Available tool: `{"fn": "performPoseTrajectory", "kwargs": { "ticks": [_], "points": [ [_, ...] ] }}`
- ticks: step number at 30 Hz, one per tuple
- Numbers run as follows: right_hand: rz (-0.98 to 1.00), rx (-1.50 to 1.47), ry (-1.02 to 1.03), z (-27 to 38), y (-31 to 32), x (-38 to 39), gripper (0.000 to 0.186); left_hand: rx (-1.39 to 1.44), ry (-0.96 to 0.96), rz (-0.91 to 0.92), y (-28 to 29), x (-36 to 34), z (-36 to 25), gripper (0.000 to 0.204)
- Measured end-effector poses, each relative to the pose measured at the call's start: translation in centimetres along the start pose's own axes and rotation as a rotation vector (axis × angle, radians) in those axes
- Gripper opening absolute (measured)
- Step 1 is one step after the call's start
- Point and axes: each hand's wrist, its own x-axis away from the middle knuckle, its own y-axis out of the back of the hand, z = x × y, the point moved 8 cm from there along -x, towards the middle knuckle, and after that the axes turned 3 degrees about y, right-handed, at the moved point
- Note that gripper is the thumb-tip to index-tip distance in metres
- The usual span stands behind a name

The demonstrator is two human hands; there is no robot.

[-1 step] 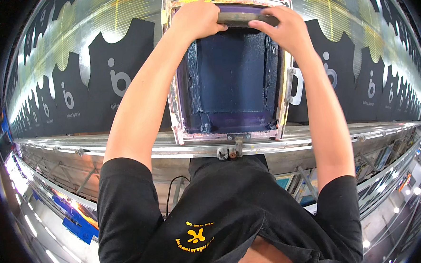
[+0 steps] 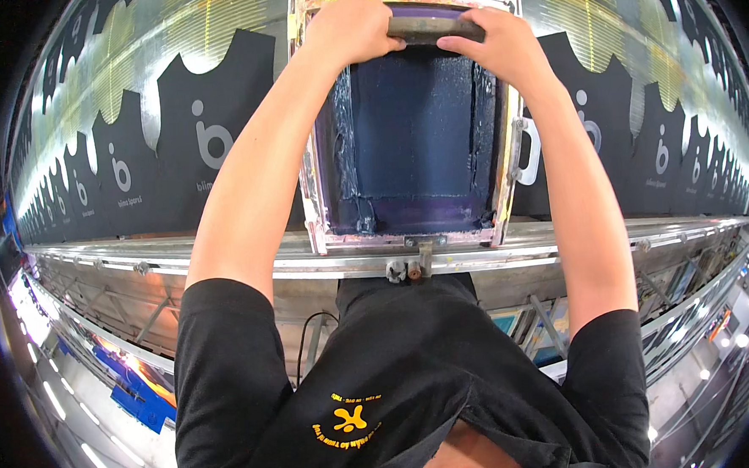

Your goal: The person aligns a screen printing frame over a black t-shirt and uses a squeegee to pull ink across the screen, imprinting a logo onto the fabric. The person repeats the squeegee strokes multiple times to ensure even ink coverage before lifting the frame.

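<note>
Both my hands grip a long squeegee (image 2: 432, 31) at the far end of a screen-printing frame (image 2: 312, 205). My left hand (image 2: 352, 33) is wrapped round its left part, thumb along the near side. Round the right part, my right hand (image 2: 500, 45) has its fingers over the top and its thumb below. The squeegee lies crosswise inside the frame, its lower edge hidden. Dark navy ink (image 2: 416, 130) covers the mesh, with thicker ridges along both sides. Whatever is beneath the screen cannot be seen.
Black shirt panels (image 2: 191, 125) with pale grey prints lie in a row on the long table, left and right of the frame. A white handle (image 2: 529, 151) juts from the frame's right side. A metal rail (image 2: 308, 268) runs along the near edge, with a clamp (image 2: 425, 261) at the frame.
My right hand has shifted very slightly on the squeegee, its fingers closing over the bar. The left hand and the screen have hardly moved.
</note>
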Motion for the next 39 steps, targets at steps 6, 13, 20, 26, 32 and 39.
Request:
{"fn": "performPoseTrajectory", "kwargs": {
  "ticks": [6,13,20,26,32,39],
  "points": [
    [-0.136,0.223,0.090,2.2,-3.5,6.1,0.041,0.007,0.025,-0.059,-1.7,6.0,-2.9,0.035],
    [0.019,0.107,0.043,8.7,-7.1,23.8,0.047,0.146,0.101,0.092,-8.9,23.3,-10.0,0.036],
    [0.069,-0.028,0.113,12.9,-6.5,31.9,0.051,0.232,0.078,-0.146,-8.8,33.6,-15.2,0.053],
    [0.163,-0.078,0.104,12.0,-1.8,26.9,0.040,0.302,0.029,0.223,-5.0,27.7,-12.7,0.035],
    [0.091,0.065,0.008,4.4,-0.5,7.9,0.036,0.131,-0.028,0.105,0.5,8.4,-3.3,0.047],
    [0.008,0.105,-0.163,0.5,-2.5,1.0,0.042,0.050,0.075,0.006,0.6,1.9,0.2,0.044]
  ]
}}
